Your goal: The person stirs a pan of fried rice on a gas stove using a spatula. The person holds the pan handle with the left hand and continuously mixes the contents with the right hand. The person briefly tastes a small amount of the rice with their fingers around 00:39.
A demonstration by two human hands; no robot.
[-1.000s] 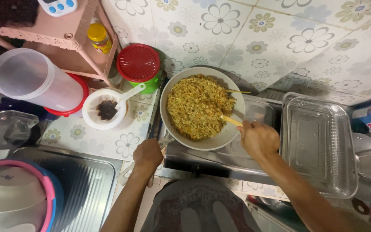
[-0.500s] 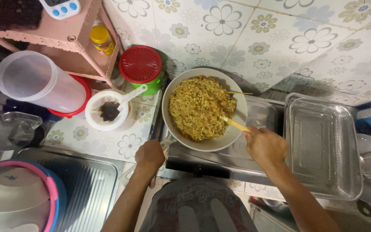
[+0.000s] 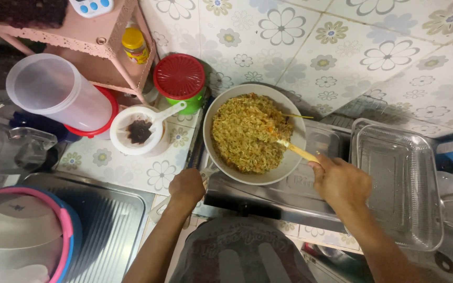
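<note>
Floral wall tiles [image 3: 310,47] fill the top of the view, and below them a steel stove top [image 3: 289,196] carries a pale pan [image 3: 221,105] heaped with yellow fried noodles [image 3: 250,133]. To its right sits a clear rectangular glass dish [image 3: 399,183]; to its left lie a steel sink drainboard [image 3: 106,225], a pink-rimmed basin [image 3: 66,230], a frosted plastic jug [image 3: 53,97], a red-lidded green container [image 3: 179,78] and a small white bowl [image 3: 132,133] holding something dark, with a white spoon.

The right hand [image 3: 342,183] is closed in a pinch around yellow chopsticks [image 3: 300,152] whose tips are buried in the noodles at the pan's right side. A second earlier this hand sat closer to the pan rim with the chopsticks nearly flat; it has since drawn back towards the body and the sticks now slope up out of the noodles. That reads as a lift-and-turn stroke of stirring rather than serving. The heap itself looks much the same as before.

The left hand [image 3: 187,186] is curled into a fist at the pan's near-left edge, seemingly on the handle, though the grip is hidden beneath the knuckles. It has kept this place, steadying the pan.
</note>
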